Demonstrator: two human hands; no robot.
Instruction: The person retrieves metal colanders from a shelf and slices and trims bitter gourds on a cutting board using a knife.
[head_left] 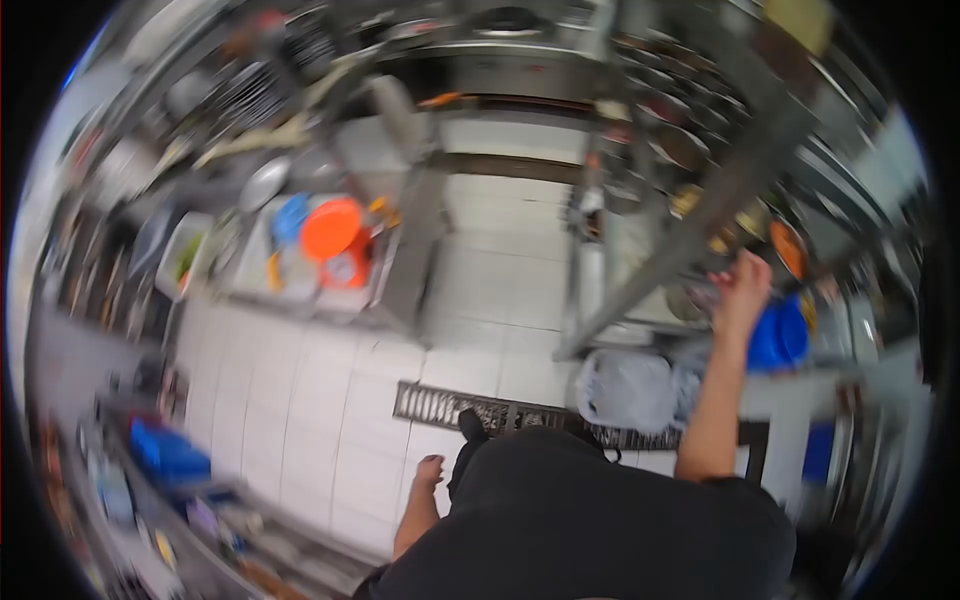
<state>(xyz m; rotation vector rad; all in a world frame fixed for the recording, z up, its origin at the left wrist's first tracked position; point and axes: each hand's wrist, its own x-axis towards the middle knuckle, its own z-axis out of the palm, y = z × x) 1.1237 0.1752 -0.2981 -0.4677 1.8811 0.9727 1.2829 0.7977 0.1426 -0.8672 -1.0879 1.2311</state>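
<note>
I'm watching through the head camera, and the blue tub (pixel 778 335) is my landmark on the right side. My right hand (pixel 740 285) is reaching out just beside it, bare forearm passing along its left side. That grip is smeared by motion — the fingers look bent, but I can't tell whether they pinch anything. Just beyond the tub sits a bowl with orange contents (pixel 788 248), near my fingertips. A slanted metal post (pixel 690 230) cuts across, beyond the tub and to its left.

My left hand (pixel 430 472) hangs low, well apart from the tub on its left, over the white floor (pixel 300 400). Its fingers are curled in; I see nothing in that grip, though I can't tell how tightly it's closed. Nearer than the tub and left of it, there's a pale lined container (pixel 630 385) by the floor grating (pixel 430 403).

What worries me: pulling back fast, my forearm could clip the tub's rim and tip it. A sideways swing could rap my knuckles on that post — or nudge the bowl, spilling it. Stepping blind, my foot could catch the container.
</note>
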